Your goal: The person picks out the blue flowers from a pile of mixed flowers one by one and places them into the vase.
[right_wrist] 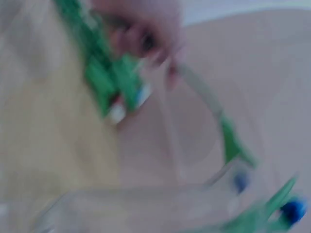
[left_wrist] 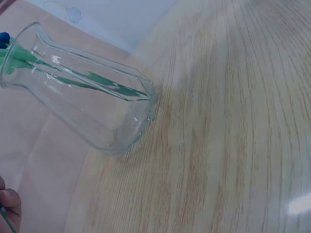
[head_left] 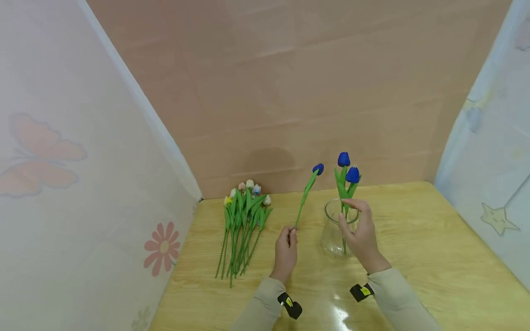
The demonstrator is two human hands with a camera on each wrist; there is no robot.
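A blue artificial tulip (head_left: 306,191) leans up to the right from my left hand (head_left: 286,253), which pinches the lower part of its green stem. To its right, a clear glass vase (head_left: 331,241) stands upright with two blue tulips (head_left: 348,172) in it, their stems reaching down inside the glass. My right hand (head_left: 362,234) is at the vase's rim, thumb and forefinger parted beside the stems, holding nothing. In the left wrist view the vase (left_wrist: 82,97) appears slanted with green stems inside. The right wrist view is blurred and shows the left hand (right_wrist: 141,29) with its tulip.
A bundle of tulips (head_left: 244,220) with white, pink, yellow and light blue heads lies on the wooden table (head_left: 414,239) at the left. Brown sheeting (head_left: 298,92) hangs behind the table, and pale printed curtains (head_left: 95,161) stand along both sides.
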